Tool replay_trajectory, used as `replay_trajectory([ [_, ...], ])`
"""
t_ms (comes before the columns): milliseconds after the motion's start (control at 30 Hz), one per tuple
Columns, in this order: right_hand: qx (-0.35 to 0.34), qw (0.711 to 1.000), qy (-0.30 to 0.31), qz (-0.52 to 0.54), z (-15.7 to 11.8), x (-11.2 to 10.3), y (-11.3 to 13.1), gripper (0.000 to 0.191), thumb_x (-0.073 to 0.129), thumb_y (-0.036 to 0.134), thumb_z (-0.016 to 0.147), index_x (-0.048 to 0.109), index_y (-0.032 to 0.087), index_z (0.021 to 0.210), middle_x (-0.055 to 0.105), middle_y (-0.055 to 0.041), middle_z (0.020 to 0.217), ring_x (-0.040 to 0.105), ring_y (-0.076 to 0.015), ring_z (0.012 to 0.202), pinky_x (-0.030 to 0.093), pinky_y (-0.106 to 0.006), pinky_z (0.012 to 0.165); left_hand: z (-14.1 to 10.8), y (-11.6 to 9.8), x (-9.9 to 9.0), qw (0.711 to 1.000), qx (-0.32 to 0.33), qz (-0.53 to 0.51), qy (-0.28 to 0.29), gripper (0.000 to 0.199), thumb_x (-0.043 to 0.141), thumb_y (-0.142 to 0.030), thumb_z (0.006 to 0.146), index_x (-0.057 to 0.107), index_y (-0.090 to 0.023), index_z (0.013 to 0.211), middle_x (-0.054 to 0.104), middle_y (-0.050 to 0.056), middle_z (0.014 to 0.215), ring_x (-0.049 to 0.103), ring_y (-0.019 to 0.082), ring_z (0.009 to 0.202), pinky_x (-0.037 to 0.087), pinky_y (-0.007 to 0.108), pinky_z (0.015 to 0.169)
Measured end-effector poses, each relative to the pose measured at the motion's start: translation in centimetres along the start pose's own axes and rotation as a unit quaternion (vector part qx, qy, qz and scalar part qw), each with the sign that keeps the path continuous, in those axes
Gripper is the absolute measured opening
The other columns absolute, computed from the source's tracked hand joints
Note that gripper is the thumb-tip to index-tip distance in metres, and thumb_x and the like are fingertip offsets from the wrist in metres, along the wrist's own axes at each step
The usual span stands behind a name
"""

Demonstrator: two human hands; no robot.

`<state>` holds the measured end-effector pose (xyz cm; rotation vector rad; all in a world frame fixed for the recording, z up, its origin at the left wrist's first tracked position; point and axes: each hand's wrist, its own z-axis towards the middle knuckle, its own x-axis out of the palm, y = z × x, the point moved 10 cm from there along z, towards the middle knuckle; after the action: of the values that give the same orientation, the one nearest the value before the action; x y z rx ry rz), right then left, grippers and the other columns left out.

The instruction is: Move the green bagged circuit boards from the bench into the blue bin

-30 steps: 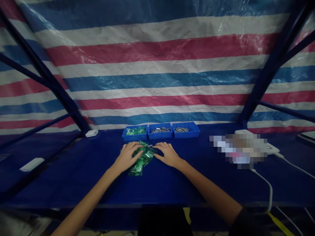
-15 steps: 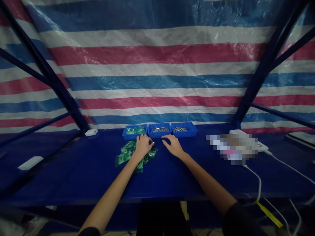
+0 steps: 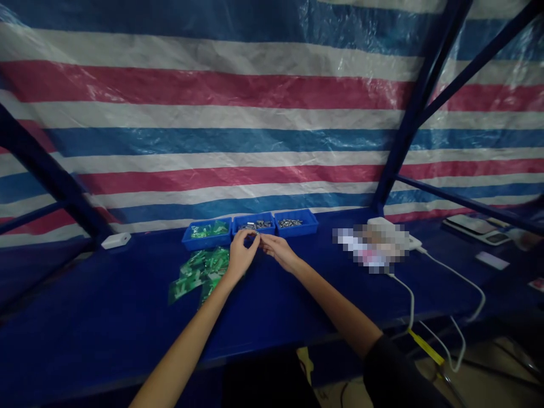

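My left hand (image 3: 243, 252) is closed in a pinch, thumb against fingertips, in front of the middle blue tray (image 3: 238, 229). My right hand (image 3: 278, 249) meets it from the right, its fingers also pinched together at the same spot. Something small and silvery seems to sit between the fingertips, mostly hidden by them. That middle tray holds small grey metal parts (image 3: 263, 224). Beside and partly behind my left wrist lies a loose pile of green plastic packets (image 3: 193, 275) on the blue table.
Left of the middle tray stands a blue tray (image 3: 187, 242) with green packets; to the right, another blue tray (image 3: 308, 228) holds small metal pieces. White boxes (image 3: 117, 241) (image 3: 382, 225), white cables (image 3: 412, 300) and a scale (image 3: 478, 226) lie about. Blue frame posts (image 3: 393, 153) rise behind.
My right hand has moved left to my left hand, and its open fingers have closed in a pinch. The view has turned to the right, so the scale now shows more fully.
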<state>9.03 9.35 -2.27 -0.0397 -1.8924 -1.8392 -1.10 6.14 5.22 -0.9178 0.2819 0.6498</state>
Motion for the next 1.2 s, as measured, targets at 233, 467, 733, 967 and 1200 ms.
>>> replay_trajectory([
  [233,-0.063,0.99,-0.085,-0.095,0.2,-2.3,1.1,0.035,0.068,0.043,0.066,0.071,0.015,0.086,0.068,-0.0037,0.076,0.058,-0.0117,0.066,0.045,-0.024,0.065,-0.6,0.4,1.3,0.987,0.008,0.097,0.128,0.025,0.048,-0.042,0.082,0.061,-0.021,0.085,0.062,0.004,0.089,0.055,0.021,0.091,0.04,0.036,0.085],
  [467,-0.109,0.976,-0.133,-0.134,0.4,-4.3,2.6,0.039,0.068,0.043,0.066,0.068,0.015,0.093,0.07,-0.008,0.083,0.064,-0.0184,0.077,0.048,-0.028,0.068,-1.3,4.0,-0.2,0.936,-0.031,0.245,0.249,0.048,0.065,-0.056,0.064,0.062,-0.024,0.1,0.059,0.007,0.098,0.049,0.029,0.1,0.034,0.048,0.089],
  [733,-0.111,0.978,-0.047,-0.171,0.7,-2.7,2.4,0.046,0.066,0.04,0.069,0.063,0.019,0.109,0.068,-0.0089,0.101,0.065,-0.0189,0.088,0.049,-0.029,0.074,-0.1,5.8,-4.1,0.939,-0.075,0.273,0.196,0.041,0.064,-0.055,0.065,0.067,-0.026,0.095,0.059,0.009,0.103,0.048,0.031,0.105,0.032,0.049,0.092],
  [967,-0.147,0.936,-0.008,-0.318,-0.1,-0.9,1.5,0.031,0.064,0.034,0.068,0.069,0.015,0.092,0.069,-0.0057,0.079,0.06,-0.0126,0.06,0.048,-0.026,0.059,-1.6,5.7,-1.7,0.92,-0.061,0.256,0.291,0.044,0.075,-0.059,0.043,0.071,-0.028,0.074,0.058,0.007,0.083,0.05,0.032,0.095,0.035,0.049,0.089],
  [1200,-0.143,0.941,-0.006,-0.306,-0.2,-0.9,1.7,0.031,0.063,0.037,0.072,0.068,0.015,0.094,0.069,-0.0066,0.084,0.061,-0.013,0.066,0.049,-0.027,0.065,-1.0,4.7,0.1,0.95,-0.02,0.134,0.281,0.035,0.068,-0.055,0.059,0.065,-0.021,0.066,0.062,0.003,0.076,0.055,0.021,0.08,0.04,0.034,0.078],
])
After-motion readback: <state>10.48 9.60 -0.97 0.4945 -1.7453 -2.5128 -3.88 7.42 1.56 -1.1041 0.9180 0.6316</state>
